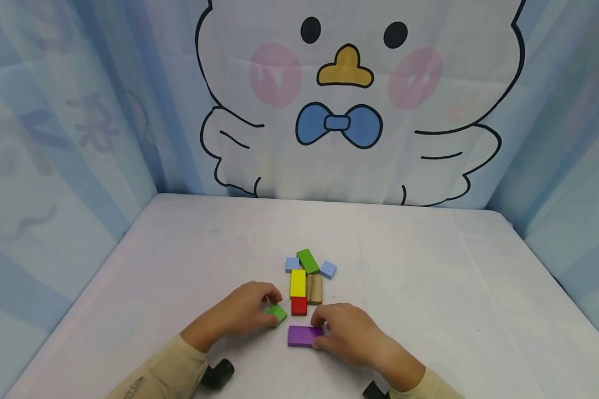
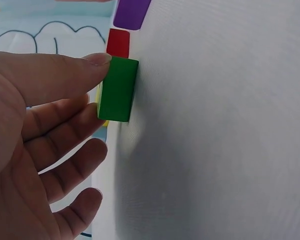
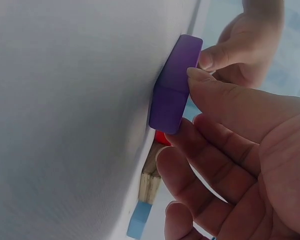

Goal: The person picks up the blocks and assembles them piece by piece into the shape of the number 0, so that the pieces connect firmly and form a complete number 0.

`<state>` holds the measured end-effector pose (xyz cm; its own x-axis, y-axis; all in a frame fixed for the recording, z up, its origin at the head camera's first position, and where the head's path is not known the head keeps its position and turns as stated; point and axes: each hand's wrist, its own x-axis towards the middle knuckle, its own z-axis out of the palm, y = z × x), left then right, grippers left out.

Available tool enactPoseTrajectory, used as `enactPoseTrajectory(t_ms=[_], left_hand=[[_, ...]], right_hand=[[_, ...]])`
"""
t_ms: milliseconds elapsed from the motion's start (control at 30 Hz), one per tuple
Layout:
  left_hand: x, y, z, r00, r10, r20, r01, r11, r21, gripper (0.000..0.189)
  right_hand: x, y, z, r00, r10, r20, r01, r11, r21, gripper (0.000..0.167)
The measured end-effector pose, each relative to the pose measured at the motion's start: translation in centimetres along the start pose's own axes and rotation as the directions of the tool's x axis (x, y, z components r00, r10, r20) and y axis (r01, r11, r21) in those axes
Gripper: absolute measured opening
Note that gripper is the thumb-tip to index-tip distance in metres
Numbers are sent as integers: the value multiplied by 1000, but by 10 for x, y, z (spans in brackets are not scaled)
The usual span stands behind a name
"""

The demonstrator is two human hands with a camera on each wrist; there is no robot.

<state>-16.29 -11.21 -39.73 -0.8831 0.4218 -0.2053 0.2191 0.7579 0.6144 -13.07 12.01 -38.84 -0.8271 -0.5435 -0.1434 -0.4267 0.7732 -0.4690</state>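
My left hand (image 1: pixel 252 307) pinches a small green block (image 1: pixel 277 314) between thumb and fingers, left of the red block; its long side shows in the left wrist view (image 2: pixel 118 90). My right hand (image 1: pixel 349 332) holds the right end of a flat purple block (image 1: pixel 301 336) by thumb and fingertips, just in front of the red block (image 1: pixel 299 306). Behind the red block lies a yellow block (image 1: pixel 298 283), touching it. A wood-coloured block (image 1: pixel 315 289) sits against the yellow one's right side.
Behind these, a second green block (image 1: pixel 308 261) lies tilted between two light blue blocks, one on the left (image 1: pixel 292 264) and one on the right (image 1: pixel 328 270). The white table (image 1: pixel 429 266) is bordered by curtains, with a cartoon figure printed on the back one.
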Motion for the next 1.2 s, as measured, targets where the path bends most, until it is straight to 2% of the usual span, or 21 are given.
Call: enactPoseTrajectory(t_ms=[367, 567, 767, 1033, 1200], left_hand=[[-2, -5, -2, 1000, -18, 17, 18, 1000, 10, 33], [-6, -7, -4, 1000, -8, 25, 8, 1000, 9, 33], [-8, -6, -5, 998, -38, 44, 38, 999, 16, 33], [-9, -9, -6, 999, -10, 48, 10, 1000, 6, 33], [-10, -10, -7, 999, -15, 43, 15, 1000, 5, 33]], right_hand=[[2, -6, 2, 1000, 1, 17, -1, 1000, -4, 21], [2, -9, 4, 1000, 1, 21, -1, 1000, -1, 22], [3, -12, 5, 1000, -3, 23, 3, 1000, 2, 22], [5, -15, 8, 1000, -21, 20, 21, 1000, 2, 22], [7, -17, 9, 999, -26, 28, 26, 1000, 6, 22]])
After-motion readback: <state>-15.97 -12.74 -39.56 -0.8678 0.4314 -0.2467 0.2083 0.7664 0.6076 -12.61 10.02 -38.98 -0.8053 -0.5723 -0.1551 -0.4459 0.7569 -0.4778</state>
